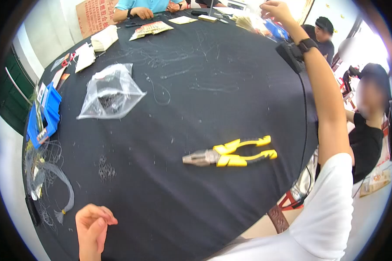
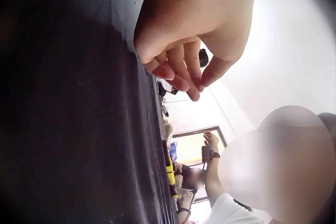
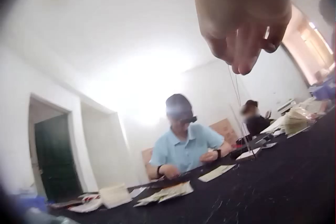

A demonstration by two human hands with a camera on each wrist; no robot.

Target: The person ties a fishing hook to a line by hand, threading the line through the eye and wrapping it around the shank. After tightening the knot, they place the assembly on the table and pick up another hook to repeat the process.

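Observation:
My right hand (image 1: 278,11) is raised high over the far right side of the table. From its fingertips a looped strand of thin fishing line (image 3: 234,85) hangs down in the right wrist view, pinched between thumb and fingers. Low at the near left, my left hand (image 1: 92,224) is held over the black cloth, its fingers bent and the thumb tip close to them in the left wrist view (image 2: 189,50). I cannot tell whether a fine strand lies between those fingertips. Yellow-handled pliers (image 1: 231,153) lie mid-table, jaws pointing left.
A clear plastic bag (image 1: 113,93) with dark small pieces lies left of centre. Further left are a blue bin (image 1: 52,115), a bundle of clear line (image 1: 65,185) and small dark bits (image 1: 105,168). Loose strands (image 1: 161,89) and paper packets (image 1: 150,29) lie farther back. Other people sit around the table.

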